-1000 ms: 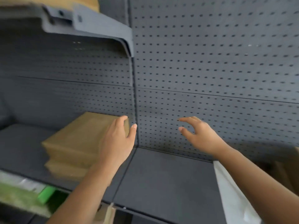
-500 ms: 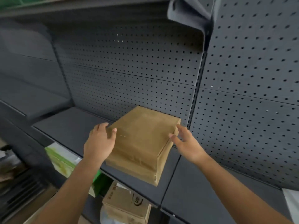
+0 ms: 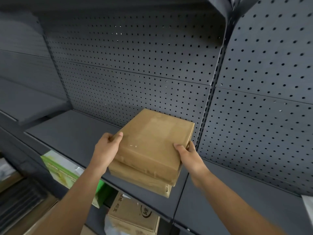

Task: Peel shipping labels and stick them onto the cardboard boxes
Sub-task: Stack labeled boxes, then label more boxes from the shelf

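Two flat brown cardboard boxes lie stacked on a dark grey shelf (image 3: 71, 133). The top box (image 3: 152, 139) sits slightly askew over the lower box (image 3: 152, 182), whose front edge overhangs the shelf lip. My left hand (image 3: 106, 150) grips the top box's left front corner, thumb on its lid. My right hand (image 3: 188, 155) clasps its right front corner, thumb on top. No shipping label is visible on either box.
A perforated grey back panel (image 3: 135, 65) rises behind the shelf, with an upright post (image 3: 213, 92) to the right. Below the shelf sit a green and white package (image 3: 59, 168) and a printed cardboard carton (image 3: 133, 216). A white sheet edge (image 3: 308, 204) shows far right.
Both hands went from hovering open near the stack to closing on the top box's front corners. The view swung left and nearer to the boxes.
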